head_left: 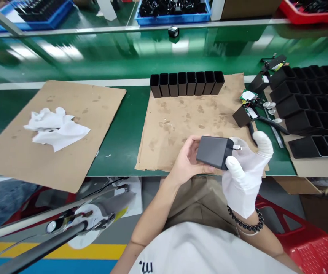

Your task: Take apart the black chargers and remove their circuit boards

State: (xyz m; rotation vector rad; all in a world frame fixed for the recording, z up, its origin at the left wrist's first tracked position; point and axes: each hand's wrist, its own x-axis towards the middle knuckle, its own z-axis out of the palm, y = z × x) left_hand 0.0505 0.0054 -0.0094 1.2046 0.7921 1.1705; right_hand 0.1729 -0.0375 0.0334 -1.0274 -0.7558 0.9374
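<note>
Shirt (192, 251) nearest, left hand (186, 161) clasps adapter (213, 152), right hand (245, 173) curled alongside.

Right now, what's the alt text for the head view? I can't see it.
A bare left hand holds a black block, with the white-gloved right hand touching its pronged end, above cardboard. Eight open cases line the cardboard's far side; more cases are at right, and white cloth lies left.

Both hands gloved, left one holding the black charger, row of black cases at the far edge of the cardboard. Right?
One thing off: the head view shows the left hand bare; only the right hand wears a white glove. The left does hold the black charger, and the row of black cases does stand at the far edge of the cardboard.
</note>
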